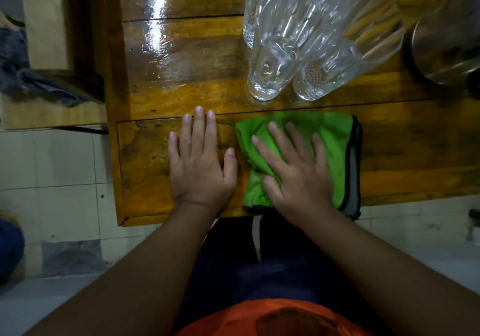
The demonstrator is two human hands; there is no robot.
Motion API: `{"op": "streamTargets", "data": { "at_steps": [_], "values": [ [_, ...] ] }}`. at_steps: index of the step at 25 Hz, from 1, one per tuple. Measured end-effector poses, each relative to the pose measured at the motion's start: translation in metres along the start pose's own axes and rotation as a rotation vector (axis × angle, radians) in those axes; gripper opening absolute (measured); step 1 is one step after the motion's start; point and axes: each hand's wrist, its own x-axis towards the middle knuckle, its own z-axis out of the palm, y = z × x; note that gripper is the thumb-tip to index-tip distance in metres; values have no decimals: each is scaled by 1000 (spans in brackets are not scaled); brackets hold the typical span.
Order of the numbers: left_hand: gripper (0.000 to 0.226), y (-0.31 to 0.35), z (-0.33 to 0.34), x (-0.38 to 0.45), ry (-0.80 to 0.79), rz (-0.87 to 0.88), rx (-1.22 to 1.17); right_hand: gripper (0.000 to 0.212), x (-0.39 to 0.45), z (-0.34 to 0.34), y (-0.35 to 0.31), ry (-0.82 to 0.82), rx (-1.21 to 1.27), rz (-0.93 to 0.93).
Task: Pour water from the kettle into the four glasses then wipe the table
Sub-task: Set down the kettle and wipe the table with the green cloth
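Glasses (298, 39), four of them in clear cut glass, stand bunched together toward the far right of a varnished wooden table (181, 81), seen from directly above by the person seated at its near edge. Whether they hold water cannot be told from this angle. Just right of the cluster, partly cut off by the frame's edge, sits a round metal vessel, apparently the kettle (446, 42). A wet sheen spreads over the far left of the tabletop, catching a bright streak of light. On the near plank, the person's right hand (296, 169) presses flat on a folded green cloth (335, 138) with grey and black edging, fingers spread across the fabric and the thumb tucked into a fold along its left side; the cloth reaches the table's near edge and lies just in front of the glasses, apart from them. The left hand (200, 164) rests palm down on bare wood just beside the cloth, fingers extended and holding nothing, its thumb close to the cloth's left edge. Both forearms are bare. Below the table show dark trousers and an orange shirt, with pale floor tiles on either side and a grey rag (28, 76) lying at far left.
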Motion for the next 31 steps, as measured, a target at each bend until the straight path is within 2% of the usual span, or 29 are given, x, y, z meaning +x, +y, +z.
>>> {"op": "streamTargets", "data": {
  "at_steps": [2,7,12,17,21,26,31],
  "values": [
    [73,0,0,0,0,-3,-3,71,-11,0,6,-23,-14,-37],
    [73,0,0,2,9,0,10,69,32,-9,0,-14,25,60],
    [74,1,-1,1,-3,-4,10,72,-12,-3,9,-51,-1,35],
    [74,1,-1,3,-1,-4,30,71,28,-6,-4,-36,27,79],
    [72,0,-2,3,-11,6,8,75,-19,4,-19,-77,-4,-3],
    [68,-5,-3,2,-3,5,-73,68,36,-1,-41,-13,37,-30],
    [68,-3,-3,1,-7,-1,-53,72,-14,6,-23,-55,-20,-100]
  ]
}}
